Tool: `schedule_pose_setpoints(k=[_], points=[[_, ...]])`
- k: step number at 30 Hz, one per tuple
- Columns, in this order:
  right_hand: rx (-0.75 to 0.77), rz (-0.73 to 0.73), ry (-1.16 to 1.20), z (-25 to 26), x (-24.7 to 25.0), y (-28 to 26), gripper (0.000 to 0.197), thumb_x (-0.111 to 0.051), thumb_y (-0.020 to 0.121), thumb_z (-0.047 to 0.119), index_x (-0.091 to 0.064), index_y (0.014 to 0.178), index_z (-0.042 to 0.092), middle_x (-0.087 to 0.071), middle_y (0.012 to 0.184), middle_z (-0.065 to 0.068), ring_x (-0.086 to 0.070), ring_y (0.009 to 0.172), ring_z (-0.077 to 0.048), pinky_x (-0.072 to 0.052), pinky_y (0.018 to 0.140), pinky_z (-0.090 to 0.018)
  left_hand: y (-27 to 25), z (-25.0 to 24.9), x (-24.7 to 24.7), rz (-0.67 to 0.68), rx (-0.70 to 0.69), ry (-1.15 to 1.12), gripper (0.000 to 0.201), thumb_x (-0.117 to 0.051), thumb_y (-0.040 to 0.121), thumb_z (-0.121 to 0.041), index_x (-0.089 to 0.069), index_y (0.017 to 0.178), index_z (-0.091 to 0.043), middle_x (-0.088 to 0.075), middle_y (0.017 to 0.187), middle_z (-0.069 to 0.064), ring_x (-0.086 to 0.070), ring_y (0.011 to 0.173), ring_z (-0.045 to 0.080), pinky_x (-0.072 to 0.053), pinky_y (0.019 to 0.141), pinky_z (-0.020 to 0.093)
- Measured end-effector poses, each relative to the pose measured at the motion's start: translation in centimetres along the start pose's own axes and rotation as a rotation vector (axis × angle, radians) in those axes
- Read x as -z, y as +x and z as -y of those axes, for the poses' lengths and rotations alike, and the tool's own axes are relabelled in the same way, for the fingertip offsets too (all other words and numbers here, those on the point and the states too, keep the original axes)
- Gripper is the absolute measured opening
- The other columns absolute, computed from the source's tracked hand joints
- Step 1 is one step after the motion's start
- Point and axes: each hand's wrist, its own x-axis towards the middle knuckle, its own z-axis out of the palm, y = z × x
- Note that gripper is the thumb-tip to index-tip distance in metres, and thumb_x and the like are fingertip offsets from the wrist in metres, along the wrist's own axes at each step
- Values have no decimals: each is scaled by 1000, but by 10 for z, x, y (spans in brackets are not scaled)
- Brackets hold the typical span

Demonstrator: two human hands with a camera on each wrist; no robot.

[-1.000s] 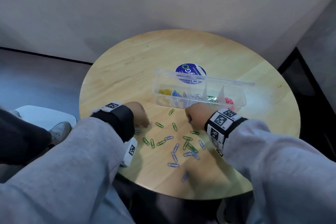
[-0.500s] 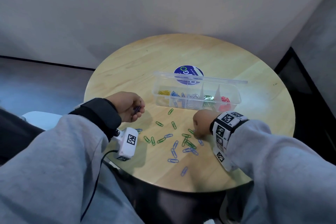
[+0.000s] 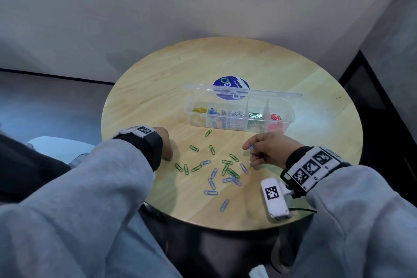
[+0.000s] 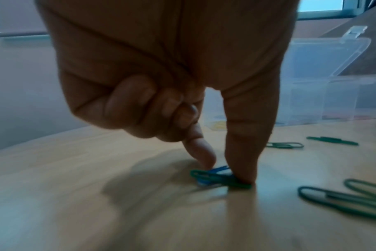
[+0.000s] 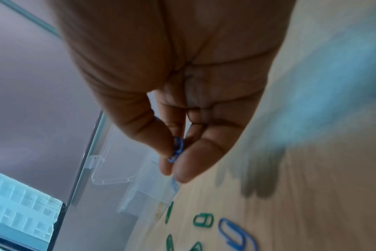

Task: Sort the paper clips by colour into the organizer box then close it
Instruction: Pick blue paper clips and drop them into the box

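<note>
A clear organizer box (image 3: 286, 117) stands open on the round wooden table (image 3: 158, 88), with yellow, blue, white, green and red clips in separate compartments. Loose green clips (image 3: 194, 148) and blue clips (image 3: 211, 192) lie scattered in front of it. My left hand (image 3: 168, 157) is down on the table at the left; its thumb and forefinger (image 4: 201, 152) pinch a green clip (image 4: 213, 178) and a blue one lying crossed there, my left hand (image 4: 223, 169) otherwise curled. My right hand (image 3: 250, 150) hovers above the table, pinching a blue clip (image 5: 178, 149) between thumb and fingers.
The box's lid (image 3: 243, 92) stands up behind it, over a round blue sticker (image 3: 230, 83). A white wrist camera (image 3: 275, 198) hangs near the table's front right edge. Walls close in behind and to the right; my lap is under the near edge.
My left hand, raised half a second ago, has dropped back onto the table at the left clips. My right hand has lifted off the pile with a blue clip.
</note>
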Motion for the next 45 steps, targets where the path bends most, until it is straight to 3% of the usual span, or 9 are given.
schedule_pose_setpoints(k=[5, 9, 17, 25, 30, 33, 38, 42, 45], points=[[-27, 6, 13, 0, -1, 1, 28, -37, 89, -13, -59, 78, 0, -49, 63, -11, -51, 52, -17, -50, 46, -20, -3, -9, -1, -8, 8, 55, 9, -60, 72, -19, -55, 66, -14, -55, 77, 3, -49, 69, 23, -38, 62, 25], [-92, 9, -53, -2, -3, 1, 30, -30, 90, -10, -55, 76, 1, -43, 62, -9, -41, 51, -19, -35, 42, -21, -9, -10, -1, -32, -17, 7, 9, -57, 74, -19, -53, 68, -15, -52, 72, 2, -47, 68, 23, -36, 59, 23], [-92, -3, -258, 3, -2, -5, 19, -50, 92, 10, -50, 73, 9, -45, 65, -7, -42, 54, -18, -35, 46, -23, -26, -15, 12, 161, -130, -1070, 22, -41, 87, -2, -51, 68, -2, -50, 63, 7, -46, 55, 14, -44, 46, 17], [-81, -8, -556, 1, -2, -10, 20, -62, 86, 28, -52, 73, 16, -53, 64, -2, -49, 61, -20, -44, 60, -29, -44, -17, 26, 228, -257, -1497, 25, -35, 86, -5, -42, 62, -11, -54, 56, 5, -50, 43, 13, -44, 41, 14], [-59, -42, -659, -1, -5, -14, 14, -64, 83, 24, -55, 73, 18, -58, 66, -1, -52, 61, -17, -45, 60, -27, -47, -27, 22, 188, -236, -1346, 23, -43, 88, -13, -40, 66, -15, -42, 58, 1, -38, 36, 9, -27, 37, 14], [-52, -83, -799, -2, -10, -16, 9, -63, 81, 25, -56, 75, 21, -64, 83, -1, -60, 78, -20, -50, 73, -30, -47, -37, 16, 69, -300, -959, 27, -50, 90, -15, -36, 66, -17, -36, 59, 0, -29, 45, 12, -21, 45, 19], [-13, -94, -1020, 1, -15, -13, 5, -58, 81, 23, -54, 79, 20, -64, 99, -3, -60, 95, -22, -47, 77, -31, -41, -43, -8, -244, -331, -194, 8, -53, 81, -23, -46, 86, -24, -52, 81, -3, -48, 73, 19, -34, 61, 27], [7, -109, -1111, 4, -18, -13, 9, -56, 83, 24, -54, 87, 16, -62, 99, -3, -57, 88, -22, -43, 70, -28, -37, -51, -17, -240, -363, -67, 19, -54, 85, -27, -58, 102, -20, -58, 100, 0, -51, 88, 20, -37, 69, 26], [29, -100, -1190, 4, -21, -13, 17, -56, 86, 33, -51, 89, 17, -56, 93, -1, -51, 84, -20, -41, 71, -27, -34, -53, -23, -243, -372, -59, 13, -56, 83, -30, -58, 93, -21, -61, 97, -1, -56, 88, 21, -38, 63, 25]])
